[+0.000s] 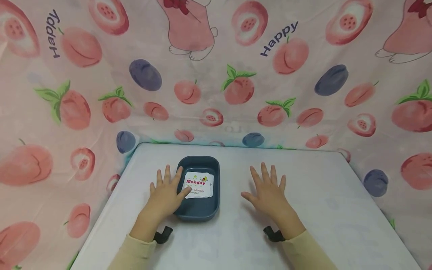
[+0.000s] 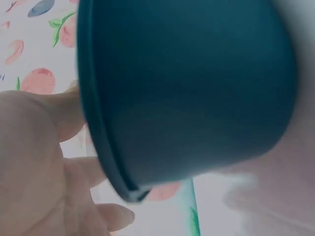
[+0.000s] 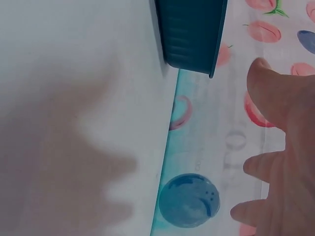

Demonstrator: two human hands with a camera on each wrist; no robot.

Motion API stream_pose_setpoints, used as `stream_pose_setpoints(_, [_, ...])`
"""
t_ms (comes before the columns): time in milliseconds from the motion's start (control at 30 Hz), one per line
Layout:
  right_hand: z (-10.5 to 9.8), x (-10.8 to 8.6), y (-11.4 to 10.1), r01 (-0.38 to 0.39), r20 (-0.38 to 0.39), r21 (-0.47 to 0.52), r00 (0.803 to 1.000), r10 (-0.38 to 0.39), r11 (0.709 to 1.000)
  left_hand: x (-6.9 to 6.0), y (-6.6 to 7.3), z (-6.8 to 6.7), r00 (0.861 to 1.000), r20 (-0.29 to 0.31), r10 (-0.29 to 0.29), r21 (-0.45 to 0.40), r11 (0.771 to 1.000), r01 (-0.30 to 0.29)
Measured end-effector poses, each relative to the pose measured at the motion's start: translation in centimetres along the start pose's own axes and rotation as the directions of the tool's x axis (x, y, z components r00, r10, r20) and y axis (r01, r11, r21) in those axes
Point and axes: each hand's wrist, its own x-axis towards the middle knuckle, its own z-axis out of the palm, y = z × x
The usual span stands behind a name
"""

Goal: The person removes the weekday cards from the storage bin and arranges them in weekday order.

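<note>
A dark blue tray (image 1: 197,213) stands on the white table, with a small stack of white cards (image 1: 199,184) inside it; the top card reads "Monday". My left hand (image 1: 165,198) is spread with straight fingers over the tray's left edge, its thumb reaching over the cards. In the left wrist view the tray wall (image 2: 192,88) fills much of the picture, the left hand (image 2: 49,167) beside its rim; whether they touch I cannot tell. Right of the tray, my right hand (image 1: 270,195) hovers with fingers spread, holding nothing. The right wrist view shows that hand (image 3: 285,152) apart from the tray (image 3: 192,34).
The white table (image 1: 320,195) extends to both sides of the tray. A fruit-patterned cloth (image 1: 209,82) hangs behind the table and along its sides. Black wrist pieces show at the left wrist (image 1: 163,235) and the right wrist (image 1: 273,234).
</note>
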Motion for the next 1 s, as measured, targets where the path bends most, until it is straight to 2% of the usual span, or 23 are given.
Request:
stream_pose_setpoints(233, [-0.5, 0.7, -0.9, 0.074, -0.013, -0.004, 0.997, -0.074, 0.997, 0.4, -1.5, -1.0, 0.997, 0.072, 0.002, -0.172, 0.985, 0.011])
stream_pose_setpoints(367, [-0.6, 1.2, -1.7, 0.087, 0.012, -0.009, 0.996, -0.087, 0.996, 0.4, -2.3, -1.5, 0.992, 0.126, 0.004, -0.251, 0.968, 0.028])
stream_pose_setpoints(467, [-0.4, 1.6, -2.3, 0.087, 0.035, -0.010, 0.996, -0.087, 0.996, 0.3, -2.7, -1.7, 0.990, 0.144, -0.004, -0.296, 0.954, 0.047])
stream_pose_setpoints(800, [0.0, 2.6, -4.5, 0.107, 0.082, 0.031, 0.991, -0.109, 0.994, 0.3, -3.7, -1.3, 0.998, 0.062, -0.004, -0.373, 0.927, 0.027])
stream_pose_setpoints(1000, [0.2, 3.3, -6.0, 0.134, 0.082, 0.057, 0.987, -0.139, 0.989, 0.4, -3.9, -1.6, 0.997, 0.070, -0.034, -0.431, 0.900, 0.061])
